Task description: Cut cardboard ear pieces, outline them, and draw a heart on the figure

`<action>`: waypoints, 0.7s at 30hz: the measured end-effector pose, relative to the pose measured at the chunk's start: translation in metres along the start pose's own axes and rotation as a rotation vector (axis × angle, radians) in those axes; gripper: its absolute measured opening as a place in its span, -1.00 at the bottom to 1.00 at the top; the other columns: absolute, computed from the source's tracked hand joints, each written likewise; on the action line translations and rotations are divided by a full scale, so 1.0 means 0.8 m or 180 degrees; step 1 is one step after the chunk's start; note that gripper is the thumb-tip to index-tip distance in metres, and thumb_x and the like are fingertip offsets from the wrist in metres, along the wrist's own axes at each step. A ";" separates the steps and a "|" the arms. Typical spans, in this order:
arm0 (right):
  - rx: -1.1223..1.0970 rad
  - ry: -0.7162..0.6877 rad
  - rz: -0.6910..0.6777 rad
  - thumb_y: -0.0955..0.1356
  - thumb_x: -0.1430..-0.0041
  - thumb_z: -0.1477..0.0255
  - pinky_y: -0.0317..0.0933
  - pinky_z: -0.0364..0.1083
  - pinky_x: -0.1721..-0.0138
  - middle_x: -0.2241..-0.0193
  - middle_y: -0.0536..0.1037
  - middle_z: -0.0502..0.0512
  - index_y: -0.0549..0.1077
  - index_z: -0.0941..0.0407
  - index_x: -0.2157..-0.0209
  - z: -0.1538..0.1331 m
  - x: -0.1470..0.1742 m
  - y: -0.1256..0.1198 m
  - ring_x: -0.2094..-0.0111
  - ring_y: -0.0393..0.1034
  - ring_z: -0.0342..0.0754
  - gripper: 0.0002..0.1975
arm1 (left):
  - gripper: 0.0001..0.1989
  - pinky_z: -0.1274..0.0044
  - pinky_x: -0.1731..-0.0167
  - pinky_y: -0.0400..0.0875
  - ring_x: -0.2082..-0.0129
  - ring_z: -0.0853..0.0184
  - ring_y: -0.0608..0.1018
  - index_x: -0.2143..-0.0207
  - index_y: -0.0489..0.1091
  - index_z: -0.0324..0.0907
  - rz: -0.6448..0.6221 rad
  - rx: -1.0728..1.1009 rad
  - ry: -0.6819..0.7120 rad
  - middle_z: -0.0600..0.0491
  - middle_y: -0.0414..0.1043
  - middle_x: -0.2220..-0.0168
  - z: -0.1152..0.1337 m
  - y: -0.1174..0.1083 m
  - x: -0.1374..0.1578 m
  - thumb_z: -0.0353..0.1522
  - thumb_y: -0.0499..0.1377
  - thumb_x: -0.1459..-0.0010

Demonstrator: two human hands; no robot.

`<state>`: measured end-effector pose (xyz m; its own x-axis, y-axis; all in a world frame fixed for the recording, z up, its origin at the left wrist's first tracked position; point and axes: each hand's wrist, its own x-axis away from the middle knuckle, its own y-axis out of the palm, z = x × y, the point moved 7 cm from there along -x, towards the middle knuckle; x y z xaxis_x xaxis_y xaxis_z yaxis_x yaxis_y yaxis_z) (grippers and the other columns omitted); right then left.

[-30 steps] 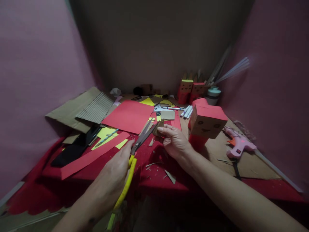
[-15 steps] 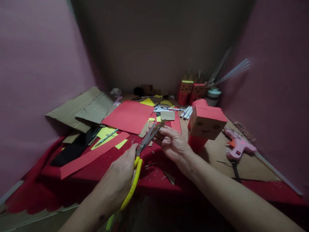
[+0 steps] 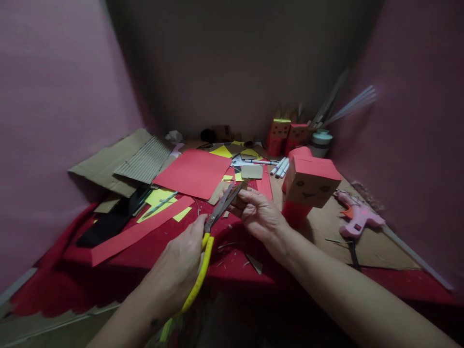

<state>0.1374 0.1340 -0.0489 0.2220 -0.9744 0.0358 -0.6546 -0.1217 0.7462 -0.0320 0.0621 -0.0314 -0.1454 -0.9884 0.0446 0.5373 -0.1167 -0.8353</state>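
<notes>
In the right hand [image 3: 259, 212], fingers pinched on it, sits a small dull-brown cardboard piece [image 3: 244, 186], partly hidden by the grey metal blades of yellow-handled scissors [image 3: 209, 232]. The left hand [image 3: 181, 258] has its fingers wrapped round the handles; whether the blades bite, I can't tell. Beyond and left of the fingertips lies a flat red paper sheet [image 3: 197, 174]; to their right stands a red-topped cardboard figure [image 3: 315, 178]. Below them, scrap-strewn red cloth [image 3: 234, 268] leaves room up to the table's edge.

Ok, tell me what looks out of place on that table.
Loose cardboard scraps litter the red cloth right of the yellow-handled scissors, looking untidy because they're scattered rather than gathered; no spill is visible.
</notes>
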 end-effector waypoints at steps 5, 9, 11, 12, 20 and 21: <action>-0.0022 0.0018 0.0027 0.62 0.06 0.47 0.61 0.14 -0.02 0.39 0.81 0.12 0.69 0.09 0.40 0.001 0.002 0.001 0.26 0.74 0.11 -0.86 | -0.21 0.07 -0.06 0.55 -0.10 -0.24 0.71 -0.42 0.28 -0.31 -0.0367 -0.0132 -0.0195 -0.40 0.63 -0.15 0.008 0.004 -0.002 -0.09 -0.10 -0.27; -0.0032 0.0041 0.0085 0.62 0.07 0.49 0.61 0.15 -0.01 0.40 0.79 0.11 0.66 0.09 0.43 0.004 -0.001 -0.003 0.25 0.74 0.12 -0.85 | -0.23 0.07 -0.06 0.53 -0.05 -0.22 0.71 -0.42 0.25 -0.30 -0.0509 -0.0162 -0.0298 -0.38 0.65 -0.07 0.011 0.006 -0.001 -0.10 -0.17 -0.31; -0.0036 0.0058 0.0126 0.63 0.06 0.50 0.61 0.14 -0.01 0.42 0.78 0.09 0.63 0.08 0.44 0.005 -0.002 -0.006 0.25 0.73 0.11 -0.84 | -0.26 0.08 -0.05 0.53 -0.03 -0.21 0.72 -0.39 0.28 -0.27 -0.0551 -0.0177 -0.0314 -0.37 0.66 -0.04 0.013 0.006 -0.001 -0.11 -0.17 -0.31; -0.0039 0.0067 0.0148 0.63 0.06 0.50 0.61 0.13 -0.01 0.43 0.77 0.07 0.63 0.07 0.45 0.006 -0.003 -0.008 0.26 0.72 0.10 -0.84 | -0.28 0.09 -0.05 0.53 -0.03 -0.21 0.71 -0.37 0.30 -0.25 -0.0573 -0.0184 -0.0313 -0.36 0.65 -0.04 0.015 0.006 -0.002 -0.11 -0.17 -0.30; -0.0129 0.0119 0.0264 0.60 0.03 0.56 0.60 0.18 -0.04 0.42 0.75 0.05 0.61 0.06 0.46 0.010 -0.004 -0.010 0.28 0.70 0.09 -0.83 | -0.41 0.11 -0.02 0.53 -0.06 -0.22 0.72 -0.23 0.37 -0.15 -0.0559 -0.0159 -0.0332 -0.34 0.66 -0.06 0.012 0.008 -0.007 -0.14 -0.18 -0.33; -0.0143 0.0125 0.0281 0.60 0.03 0.56 0.60 0.18 -0.05 0.43 0.74 0.04 0.61 0.06 0.47 0.010 -0.004 -0.010 0.29 0.69 0.08 -0.84 | -0.42 0.11 -0.01 0.54 -0.04 -0.22 0.72 -0.22 0.38 -0.15 -0.0550 -0.0156 -0.0332 -0.33 0.67 -0.04 0.012 0.008 -0.007 -0.14 -0.17 -0.34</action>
<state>0.1362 0.1365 -0.0601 0.1936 -0.9727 0.1280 -0.6399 -0.0263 0.7680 -0.0200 0.0660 -0.0320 -0.1437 -0.9591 0.2438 0.4704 -0.2829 -0.8359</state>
